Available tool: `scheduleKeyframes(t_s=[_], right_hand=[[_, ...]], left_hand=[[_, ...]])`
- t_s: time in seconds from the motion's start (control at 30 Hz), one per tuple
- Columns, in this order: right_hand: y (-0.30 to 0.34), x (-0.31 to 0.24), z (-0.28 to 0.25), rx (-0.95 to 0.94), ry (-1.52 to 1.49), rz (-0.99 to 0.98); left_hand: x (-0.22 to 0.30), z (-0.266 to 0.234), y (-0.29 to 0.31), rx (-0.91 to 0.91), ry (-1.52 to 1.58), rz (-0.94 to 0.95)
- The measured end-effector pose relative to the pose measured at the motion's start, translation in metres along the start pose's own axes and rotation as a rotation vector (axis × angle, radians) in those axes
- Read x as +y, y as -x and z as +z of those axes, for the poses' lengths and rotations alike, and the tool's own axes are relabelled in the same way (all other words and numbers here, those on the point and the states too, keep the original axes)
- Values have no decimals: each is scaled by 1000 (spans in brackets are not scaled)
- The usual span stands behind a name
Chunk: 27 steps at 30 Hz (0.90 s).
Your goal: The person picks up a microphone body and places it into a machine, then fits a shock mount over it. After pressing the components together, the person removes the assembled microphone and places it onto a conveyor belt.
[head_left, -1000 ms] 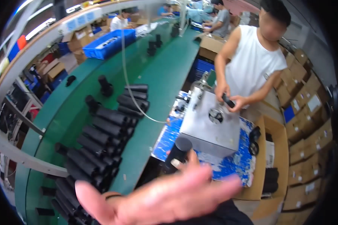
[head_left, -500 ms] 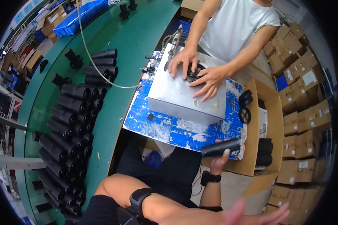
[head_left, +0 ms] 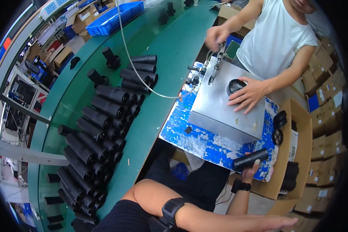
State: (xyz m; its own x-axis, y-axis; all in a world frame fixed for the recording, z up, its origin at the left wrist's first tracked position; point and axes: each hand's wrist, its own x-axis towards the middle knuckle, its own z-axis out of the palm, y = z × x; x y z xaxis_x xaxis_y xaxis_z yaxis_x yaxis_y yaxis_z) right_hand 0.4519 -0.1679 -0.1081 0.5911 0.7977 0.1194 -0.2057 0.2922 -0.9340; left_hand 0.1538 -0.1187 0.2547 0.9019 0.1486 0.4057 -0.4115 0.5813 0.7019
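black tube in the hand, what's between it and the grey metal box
Head view: only a bare strip of chipped blue board between black tube and grey metal box.

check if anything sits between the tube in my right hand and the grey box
Nothing visible: only bare blue mat lies between the tube in your right hand and the box. A co-worker's hand rests on its top.

head cam: worn high, faces down | near view of green bench (head_left: 170, 50) | fisheye, edges bend
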Motion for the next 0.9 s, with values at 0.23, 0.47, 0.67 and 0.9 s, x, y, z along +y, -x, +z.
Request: scheduleKeyframes(t_s=[0.23,0.47,0.67,0.9], right_hand=[[-2,-2,-9,48,-169,46],[-6,-1,-3,98,-226,94],[-7,-5,-4,156,-272,114],[-11,-14,-12,260,-379,109]], left_hand=[[-13,-60,47,-151,-643,-288],[-65,-269,224,1183,-1566,-142],[-38,-311,237,1169,-1998,-331],[-39,-306,227,1048,-2061,-358]])
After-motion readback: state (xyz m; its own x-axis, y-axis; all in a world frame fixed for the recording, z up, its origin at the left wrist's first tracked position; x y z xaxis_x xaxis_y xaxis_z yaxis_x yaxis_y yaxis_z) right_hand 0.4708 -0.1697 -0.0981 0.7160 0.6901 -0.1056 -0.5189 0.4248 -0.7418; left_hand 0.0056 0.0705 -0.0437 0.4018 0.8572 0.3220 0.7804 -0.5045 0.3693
